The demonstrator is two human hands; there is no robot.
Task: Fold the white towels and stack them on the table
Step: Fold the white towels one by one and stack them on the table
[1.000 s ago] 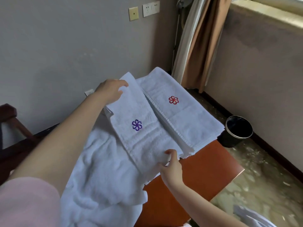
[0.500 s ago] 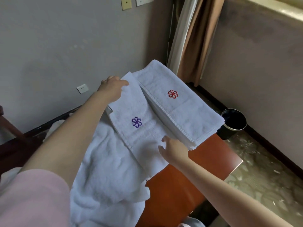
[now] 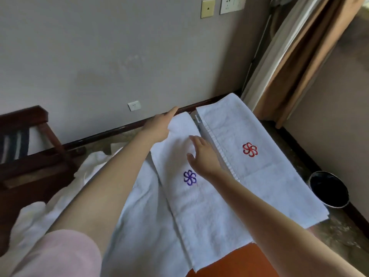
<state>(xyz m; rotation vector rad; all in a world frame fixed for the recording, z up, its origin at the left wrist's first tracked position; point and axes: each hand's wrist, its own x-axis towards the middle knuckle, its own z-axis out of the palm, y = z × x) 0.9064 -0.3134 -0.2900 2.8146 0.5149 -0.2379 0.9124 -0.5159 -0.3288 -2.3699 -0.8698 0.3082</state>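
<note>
Right hand (image 3: 203,156) is now reaching farther up the purple-flower towel (image 3: 199,206), fingers (image 3: 194,139) spread, holding nothing; left hand (image 3: 159,128) is resting straight-fingered on its far corner. Red-flower towel (image 3: 259,176) is lying just right on the counter (image 3: 239,262), black bin (image 3: 329,189) beyond.

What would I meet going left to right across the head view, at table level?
dark wooden furniture → loose white towels → towel with the purple flower → folded towel with the red flower → black bin
</note>
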